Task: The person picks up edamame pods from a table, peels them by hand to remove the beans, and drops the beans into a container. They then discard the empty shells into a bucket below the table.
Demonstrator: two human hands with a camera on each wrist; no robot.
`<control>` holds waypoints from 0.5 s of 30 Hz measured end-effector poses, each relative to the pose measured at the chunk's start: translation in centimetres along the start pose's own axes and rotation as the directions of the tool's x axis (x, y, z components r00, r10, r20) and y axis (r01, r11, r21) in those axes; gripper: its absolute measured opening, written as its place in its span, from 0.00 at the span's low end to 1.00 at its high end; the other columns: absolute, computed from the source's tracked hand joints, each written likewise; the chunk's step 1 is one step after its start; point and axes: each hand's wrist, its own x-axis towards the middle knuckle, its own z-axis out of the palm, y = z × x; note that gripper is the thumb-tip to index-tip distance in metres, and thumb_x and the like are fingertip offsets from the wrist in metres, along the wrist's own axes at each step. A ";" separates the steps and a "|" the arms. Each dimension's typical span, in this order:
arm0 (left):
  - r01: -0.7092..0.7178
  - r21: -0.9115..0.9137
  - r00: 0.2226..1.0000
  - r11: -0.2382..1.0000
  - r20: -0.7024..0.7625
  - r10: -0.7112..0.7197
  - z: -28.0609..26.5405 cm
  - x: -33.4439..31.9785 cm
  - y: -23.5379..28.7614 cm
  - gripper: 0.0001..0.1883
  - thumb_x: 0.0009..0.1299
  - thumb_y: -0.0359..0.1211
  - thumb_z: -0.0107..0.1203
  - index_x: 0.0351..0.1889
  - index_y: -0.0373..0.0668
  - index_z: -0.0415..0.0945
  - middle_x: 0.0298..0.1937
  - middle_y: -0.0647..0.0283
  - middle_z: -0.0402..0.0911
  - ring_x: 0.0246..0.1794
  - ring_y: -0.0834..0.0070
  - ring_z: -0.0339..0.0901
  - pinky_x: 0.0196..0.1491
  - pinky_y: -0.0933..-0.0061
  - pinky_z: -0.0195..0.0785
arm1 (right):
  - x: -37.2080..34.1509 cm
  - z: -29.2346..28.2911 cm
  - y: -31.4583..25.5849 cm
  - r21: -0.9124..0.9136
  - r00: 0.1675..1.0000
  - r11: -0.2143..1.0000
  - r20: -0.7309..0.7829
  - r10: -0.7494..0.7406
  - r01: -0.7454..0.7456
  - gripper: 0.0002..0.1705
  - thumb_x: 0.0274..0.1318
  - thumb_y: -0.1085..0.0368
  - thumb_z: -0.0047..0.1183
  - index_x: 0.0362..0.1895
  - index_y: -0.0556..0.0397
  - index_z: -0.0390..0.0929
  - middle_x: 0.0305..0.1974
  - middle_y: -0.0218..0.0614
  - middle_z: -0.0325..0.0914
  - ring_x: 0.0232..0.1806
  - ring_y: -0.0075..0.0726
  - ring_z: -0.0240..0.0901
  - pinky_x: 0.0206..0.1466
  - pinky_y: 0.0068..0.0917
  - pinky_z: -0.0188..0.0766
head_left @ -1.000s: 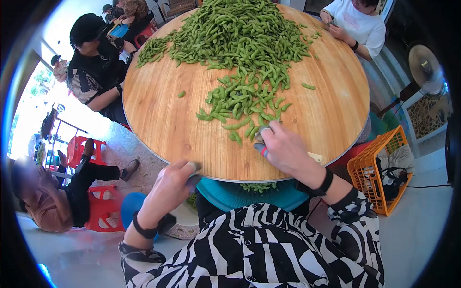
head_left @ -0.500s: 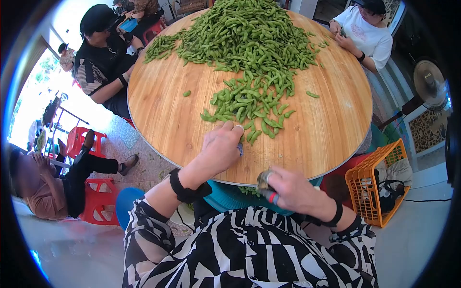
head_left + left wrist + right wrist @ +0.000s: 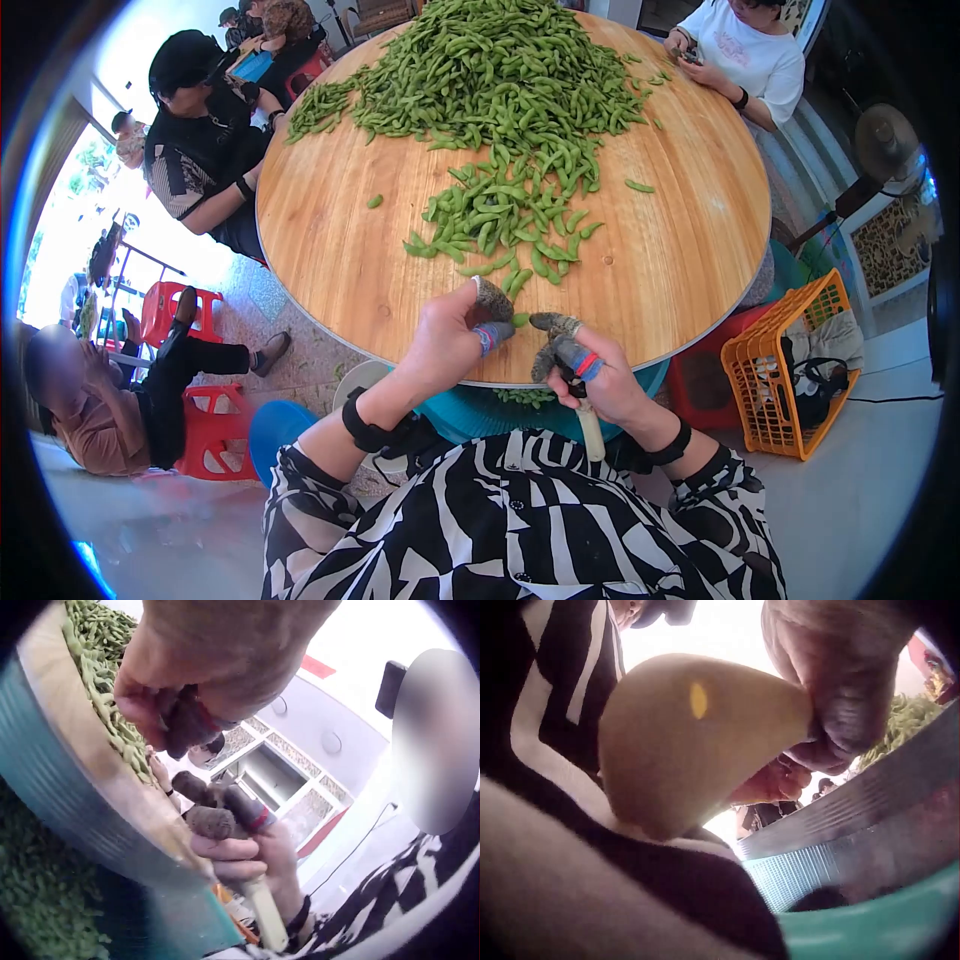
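In the head view my left hand [image 3: 440,340] pinches a green soybean pod [image 3: 521,320] over the near table edge. Dark covers sit on its thumb and forefinger. My right hand [image 3: 605,385] faces it closely, its covered fingertips near the pod. That hand grips a tool with a cream handle [image 3: 592,432], the handle pointing down toward the body; the tool's working end is hidden by the fingers. The handle [image 3: 697,742] looms large in the right wrist view. Loose pods [image 3: 500,215] spread toward me from a big heap [image 3: 510,80] on the round wooden table [image 3: 340,240].
Below the near edge a teal basin [image 3: 455,415] holds green beans. An orange crate [image 3: 735,350] stands at the right, red stools [image 3: 215,430] at the left. Two people sit by the table, one in black [image 3: 205,150], one in white [image 3: 750,60]. Another person sits low at left.
My left hand reached to the loose pods, then drew back to the near edge with a pod. My right hand left the pods, dropped to the table edge, and now meets the left.
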 end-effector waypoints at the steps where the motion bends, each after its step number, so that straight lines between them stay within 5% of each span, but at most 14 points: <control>1: 0.001 -0.001 1.000 1.000 0.000 -0.001 0.3 -0.3 0.1 0.12 0.58 0.19 0.58 0.39 0.34 0.72 0.35 0.59 0.80 0.35 0.72 0.78 0.41 0.72 0.71 | 0.0 0.3 -0.1 0.059 1.000 0.998 0.002 -0.011 0.011 0.23 0.69 0.59 0.35 0.63 0.55 0.60 0.25 0.35 0.70 0.18 0.19 0.61 0.19 0.14 0.58; 3: 0.048 -0.242 0.999 0.969 0.033 -0.041 1.1 -0.8 0.8 0.13 0.59 0.19 0.60 0.42 0.35 0.73 0.38 0.64 0.81 0.38 0.81 0.76 0.44 0.78 0.70 | 0.1 0.7 -0.2 0.118 1.000 0.993 0.003 -0.023 0.023 0.23 0.69 0.59 0.35 0.63 0.55 0.61 0.24 0.35 0.70 0.18 0.19 0.60 0.19 0.14 0.58; 6: 0.028 -0.327 0.999 0.945 -0.012 -0.034 1.8 -1.0 1.4 0.13 0.59 0.18 0.59 0.41 0.36 0.74 0.38 0.64 0.80 0.38 0.80 0.76 0.45 0.77 0.70 | 0.1 1.0 -0.1 0.116 0.997 0.991 0.037 -0.070 0.065 0.23 0.68 0.58 0.35 0.63 0.55 0.61 0.22 0.34 0.69 0.17 0.19 0.59 0.18 0.14 0.57; 8: 0.015 -0.326 0.999 0.945 -0.028 -0.026 2.1 -1.1 1.6 0.13 0.59 0.18 0.59 0.41 0.36 0.73 0.38 0.64 0.80 0.39 0.80 0.76 0.46 0.77 0.70 | 0.0 1.3 -0.5 0.150 0.993 0.983 0.037 -0.110 0.103 0.20 0.68 0.66 0.32 0.61 0.55 0.62 0.20 0.31 0.68 0.16 0.19 0.60 0.19 0.15 0.58; 15: -0.057 -0.348 0.998 0.936 -0.051 0.042 2.2 -1.5 1.4 0.12 0.61 0.18 0.58 0.42 0.35 0.73 0.40 0.63 0.80 0.40 0.79 0.76 0.47 0.77 0.70 | -0.5 1.3 -0.4 0.098 0.991 0.987 0.029 -0.128 0.125 0.21 0.68 0.67 0.33 0.63 0.54 0.61 0.19 0.29 0.67 0.16 0.18 0.60 0.18 0.14 0.57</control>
